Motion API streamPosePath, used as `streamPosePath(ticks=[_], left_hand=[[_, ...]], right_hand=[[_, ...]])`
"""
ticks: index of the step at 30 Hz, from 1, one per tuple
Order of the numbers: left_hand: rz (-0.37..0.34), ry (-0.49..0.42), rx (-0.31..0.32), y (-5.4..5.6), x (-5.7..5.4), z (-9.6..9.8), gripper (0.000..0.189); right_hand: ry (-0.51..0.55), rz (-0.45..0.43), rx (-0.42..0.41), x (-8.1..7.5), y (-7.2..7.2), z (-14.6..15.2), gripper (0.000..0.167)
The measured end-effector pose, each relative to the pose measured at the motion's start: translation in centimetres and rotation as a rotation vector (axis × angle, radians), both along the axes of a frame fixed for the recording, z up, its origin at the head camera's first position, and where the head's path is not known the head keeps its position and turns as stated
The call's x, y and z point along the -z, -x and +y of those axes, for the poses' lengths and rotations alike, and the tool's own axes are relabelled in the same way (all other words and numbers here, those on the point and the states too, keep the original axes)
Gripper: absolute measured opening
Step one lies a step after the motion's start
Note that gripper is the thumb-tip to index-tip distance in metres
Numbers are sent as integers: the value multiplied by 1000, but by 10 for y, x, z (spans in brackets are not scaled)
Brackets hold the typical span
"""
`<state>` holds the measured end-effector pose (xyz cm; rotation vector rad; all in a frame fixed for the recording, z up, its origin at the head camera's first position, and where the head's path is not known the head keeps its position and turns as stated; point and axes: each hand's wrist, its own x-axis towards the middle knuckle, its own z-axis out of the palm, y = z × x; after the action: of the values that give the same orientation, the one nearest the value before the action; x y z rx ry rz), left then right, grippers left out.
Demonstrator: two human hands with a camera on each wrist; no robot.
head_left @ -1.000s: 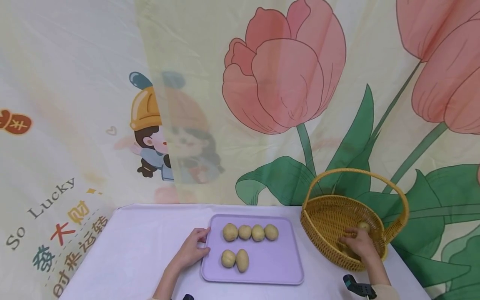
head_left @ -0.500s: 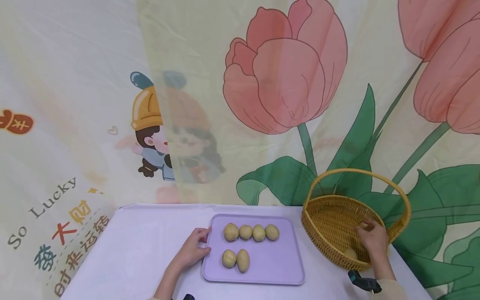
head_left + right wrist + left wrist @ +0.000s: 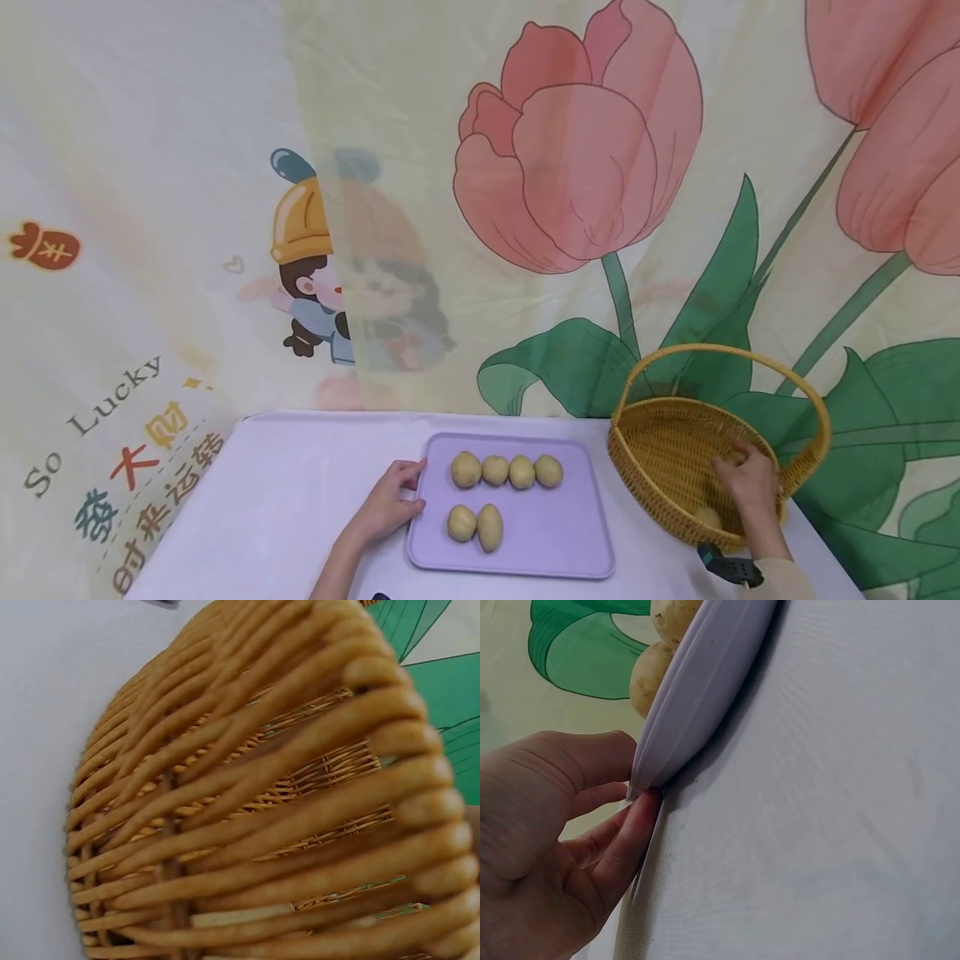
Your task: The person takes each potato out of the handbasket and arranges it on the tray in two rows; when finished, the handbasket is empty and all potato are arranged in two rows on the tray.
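A lilac tray lies on the table, bearing a back row of several potatoes and two front potatoes side by side. My left hand pinches the tray's left edge; in the left wrist view the thumb is at the rim and a fingertip at its underside. Inside the wicker basket on the right, my right hand holds a potato at its fingertips, partly hidden by the fingers. Another potato sits lower in the basket. Basket weave fills most of the right wrist view.
The basket's tall handle arches over its opening. White cloth covers the table. Behind the table hangs a curtain printed with tulips, close to the tray and basket.
Inside the basket, my right hand has shifted right from the near potato, uncovering it, and taken hold of the farther one. The left hand keeps its place on the tray. The head view shifts slightly.
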<state>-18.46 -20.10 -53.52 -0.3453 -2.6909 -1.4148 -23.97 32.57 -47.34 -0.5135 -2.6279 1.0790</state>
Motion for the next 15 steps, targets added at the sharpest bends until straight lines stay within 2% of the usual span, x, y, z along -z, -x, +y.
streamPosePath(ticks=[7,10,15], left_hand=[[-11,13,-3,-1,-1,2,64],[-4,16,-2,0,-1,2,64],[3,19,1,2,1,1,64]], right_hand=[[21,-67,-24,-1,4,5,61],[45,-23,-24,-2,6,5,58],[52,83,27,0,9,6,49]])
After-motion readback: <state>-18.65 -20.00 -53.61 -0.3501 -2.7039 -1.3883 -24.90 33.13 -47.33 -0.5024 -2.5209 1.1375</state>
